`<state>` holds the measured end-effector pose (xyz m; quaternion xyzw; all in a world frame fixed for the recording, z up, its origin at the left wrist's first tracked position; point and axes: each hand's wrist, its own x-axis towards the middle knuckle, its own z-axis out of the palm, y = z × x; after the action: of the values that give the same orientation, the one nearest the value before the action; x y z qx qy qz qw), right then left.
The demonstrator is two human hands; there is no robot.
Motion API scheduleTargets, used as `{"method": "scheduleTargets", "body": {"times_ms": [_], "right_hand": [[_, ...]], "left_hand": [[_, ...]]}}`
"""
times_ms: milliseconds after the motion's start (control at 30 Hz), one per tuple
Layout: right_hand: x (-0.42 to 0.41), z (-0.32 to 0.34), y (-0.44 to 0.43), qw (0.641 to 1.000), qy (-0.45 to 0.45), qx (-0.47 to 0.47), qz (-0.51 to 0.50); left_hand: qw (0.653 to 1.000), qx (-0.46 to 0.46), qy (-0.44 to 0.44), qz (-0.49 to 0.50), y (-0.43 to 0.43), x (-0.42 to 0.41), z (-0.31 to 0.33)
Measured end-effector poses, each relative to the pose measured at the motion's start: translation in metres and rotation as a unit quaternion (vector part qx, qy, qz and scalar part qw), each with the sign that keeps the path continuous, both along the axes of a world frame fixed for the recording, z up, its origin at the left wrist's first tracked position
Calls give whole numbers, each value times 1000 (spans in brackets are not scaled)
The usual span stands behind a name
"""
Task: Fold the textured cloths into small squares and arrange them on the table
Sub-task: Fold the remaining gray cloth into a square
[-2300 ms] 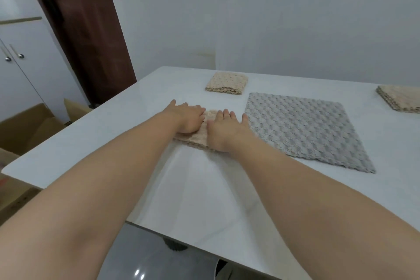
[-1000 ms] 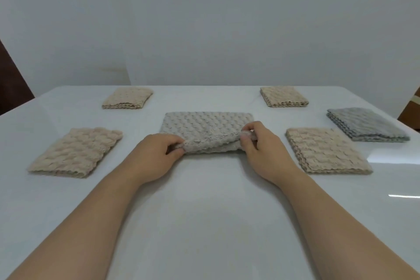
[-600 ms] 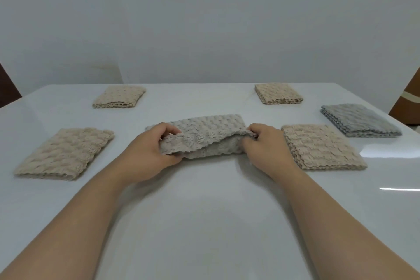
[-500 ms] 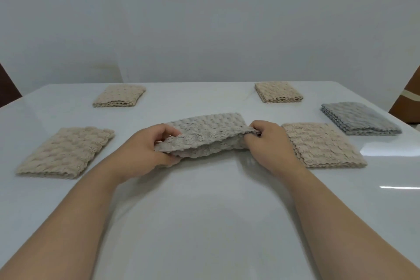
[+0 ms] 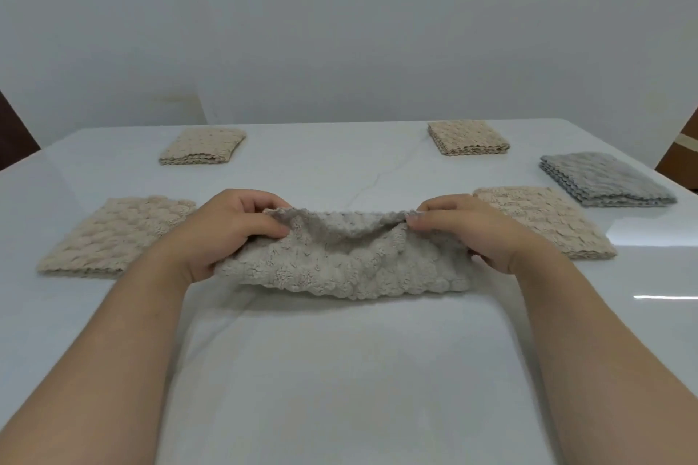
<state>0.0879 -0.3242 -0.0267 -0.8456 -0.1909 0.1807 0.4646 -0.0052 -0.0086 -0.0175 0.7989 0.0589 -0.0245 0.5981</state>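
A grey-beige textured cloth [image 5: 345, 264] hangs folded between my hands just above the white table [image 5: 340, 370], its lower fold sagging toward the surface. My left hand [image 5: 230, 230] pinches its upper left corner between thumb and fingers. My right hand [image 5: 472, 230] pinches the upper right corner the same way. Folded beige cloths lie at the near left [image 5: 113, 234], far left [image 5: 204, 145], far right [image 5: 468, 138] and near right [image 5: 544, 219]. A folded grey cloth [image 5: 604, 177] lies at the right edge.
A plain white wall stands behind the table. A dark brown door edge [image 5: 11, 132] shows at the far left, and a brown object [image 5: 683, 155] sits past the table's right corner. Bare tabletop stretches between me and the held cloth.
Both hands have lifted the cloth's near edge up off the table and drawn the cloth toward me, so it now hangs doubled. The view has dropped slightly and moved closer.
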Motion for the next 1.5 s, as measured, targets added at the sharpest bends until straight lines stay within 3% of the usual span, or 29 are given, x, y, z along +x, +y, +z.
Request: {"method": "scheduleTargets", "body": {"times_ms": [133, 367, 633, 800, 933, 1033, 1200, 1500], "right_hand": [[0, 2, 1, 997, -39, 43, -45], [5, -11, 11, 969, -198, -99, -112], [11, -22, 17, 937, -264, -220, -66], [10, -21, 17, 957, -217, -165, -99], [11, -19, 15, 967, -204, -105, -108], [11, -18, 14, 973, -186, -47, -131], [16, -18, 6, 963, -45, 117, -238], [21, -19, 4, 920, 30, 273, -280]], "left_hand": [[997, 61, -12, 42, -1, 2, -1], [925, 356, -74, 106, -7, 8, -17], [909, 405, -63, 76, -8, 13, -27], [923, 362, -99, 80, -8, 15, -27], [967, 187, -136, 110, -12, 12, -24], [975, 100, -153, 130, -6, 12, -23], [974, -100, -132, 157, 6, 20, -25], [959, -78, -194, 191, 4, 20, -25]]}}
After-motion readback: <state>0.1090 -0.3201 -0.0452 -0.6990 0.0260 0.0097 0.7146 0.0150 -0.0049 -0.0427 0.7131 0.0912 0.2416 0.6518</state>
